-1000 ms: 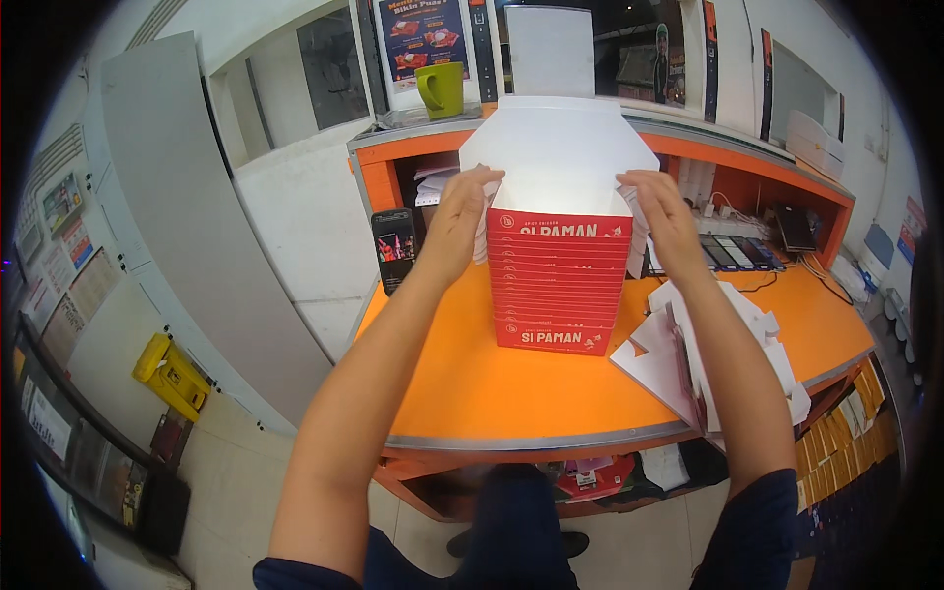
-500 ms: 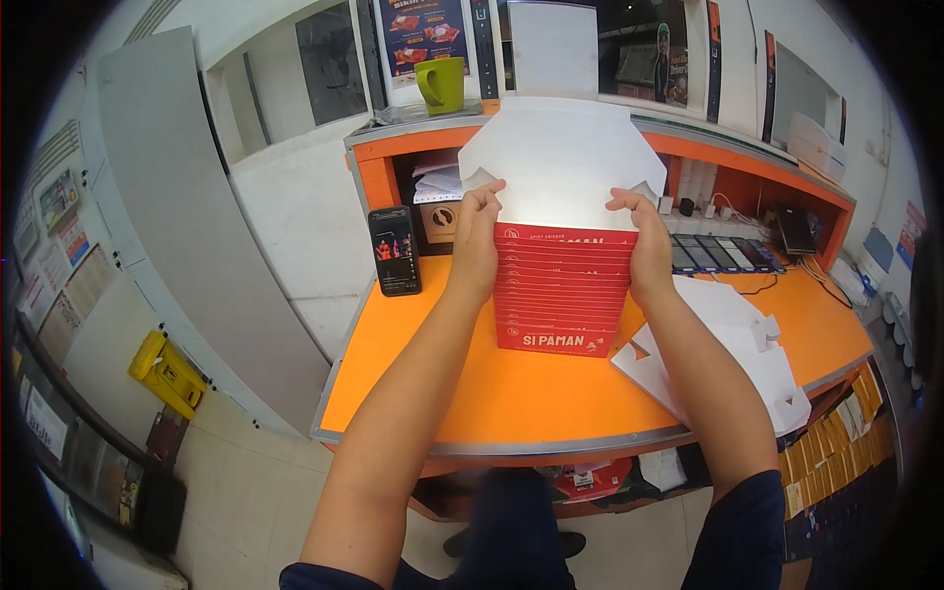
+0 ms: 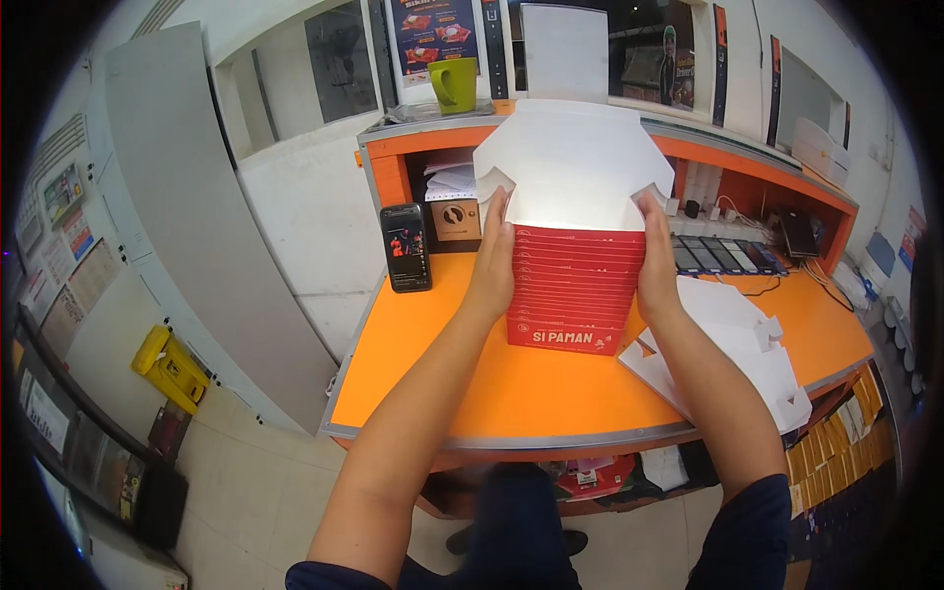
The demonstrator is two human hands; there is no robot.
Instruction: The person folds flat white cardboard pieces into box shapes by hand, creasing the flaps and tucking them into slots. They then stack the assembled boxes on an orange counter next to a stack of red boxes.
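Note:
A stack of red-and-white folding food cartons (image 3: 575, 295) stands upright on the orange table in front of me, its red printed edges layered one over another. The white inner side of a raised flap (image 3: 565, 162) shows above it. My left hand (image 3: 494, 261) lies along the stack's left side and my right hand (image 3: 657, 261) along its right side. Between both palms the stack is held, with the fingers fairly straight and pointing up by the notched corners. To the right, white die-cut cardboard blanks (image 3: 728, 344) lie flat, partly behind my right forearm.
A phone (image 3: 405, 248) leans upright at the table's left. Behind it, the shelf holds papers and a brown box (image 3: 455, 219). A green mug (image 3: 453, 86) stands on the ledge. Several devices (image 3: 723, 256) with cables sit at the right rear. A grey cabinet (image 3: 197, 216) rises at left.
My fingers, curled in over the stack's upper corners before, are now straighter and flat along its sides. The stack appears slightly further right as the whole view has shifted.

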